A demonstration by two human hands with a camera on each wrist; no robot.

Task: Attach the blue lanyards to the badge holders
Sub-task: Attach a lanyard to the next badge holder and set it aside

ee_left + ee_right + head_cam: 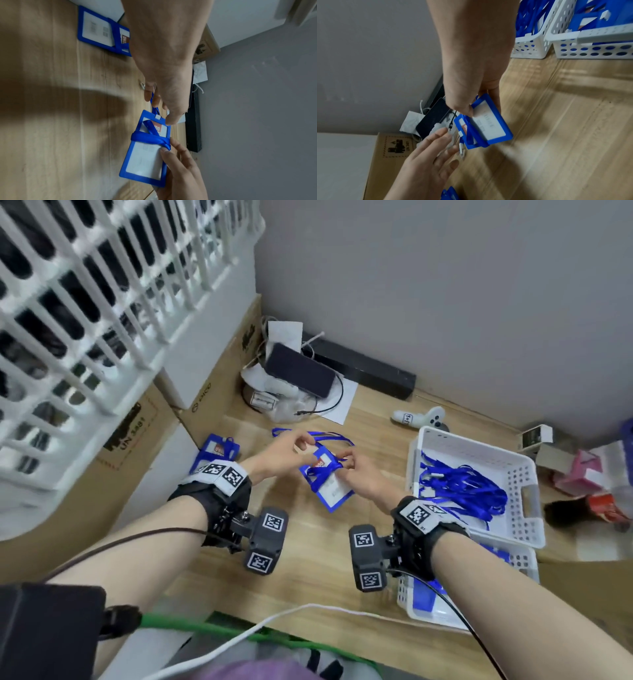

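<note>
A blue badge holder (pixel 330 486) with a white card is held just above the wooden table (pixel 308 559). My right hand (pixel 346 463) grips its edge, thumb on the card face (pixel 145 159). A blue lanyard (pixel 149 136) is wrapped across the holder's middle, and its loop (pixel 325 435) trails toward the wall. My left hand (pixel 303 444) pinches the lanyard strap (pixel 152 100) just beyond the holder's slotted top end. In the right wrist view the holder (pixel 489 127) tilts under my right hand (pixel 481 109), and the left fingers (pixel 441 135) reach in beside a white clip (pixel 461 148).
Other blue badge holders (pixel 217 453) lie at the left by a cardboard box (pixel 212 392). A white basket (pixel 479 446) of blue lanyards (pixel 462 487) stands at the right, and a second basket (pixel 524 559) sits nearer me. A phone (pixel 301 369) and controller (pixel 419 417) lie by the wall.
</note>
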